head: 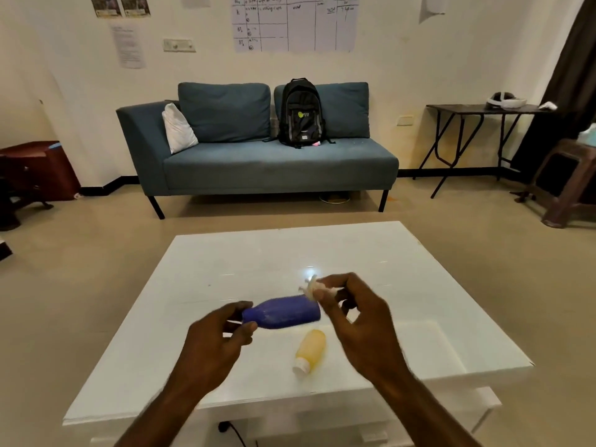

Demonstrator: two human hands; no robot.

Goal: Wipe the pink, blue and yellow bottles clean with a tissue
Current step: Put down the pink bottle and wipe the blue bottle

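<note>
My left hand (pixel 216 338) grips the neck end of a blue bottle (pixel 283 311), held sideways above the white table (pixel 225 266). A small crumpled white tissue (pixel 312 287) is pinched in my right hand (pixel 356 312), touching the bottle's base end on the right. The yellow bottle (pixel 310 350) with a white cap lies on its side on the table, just below the blue one. No pink bottle shows on the table; a small pink object (pixel 316 143) lies on the sofa by the backpack, too small to identify.
A blue sofa (pixel 258 162) with a black backpack (pixel 301 112) stands beyond the table. A dark folding table (pixel 477 108) and brown stool (pixel 571 175) are at the right, a dark red cabinet (pixel 35 169) at the left. A black cable (pixel 232 430) runs under the table's front edge.
</note>
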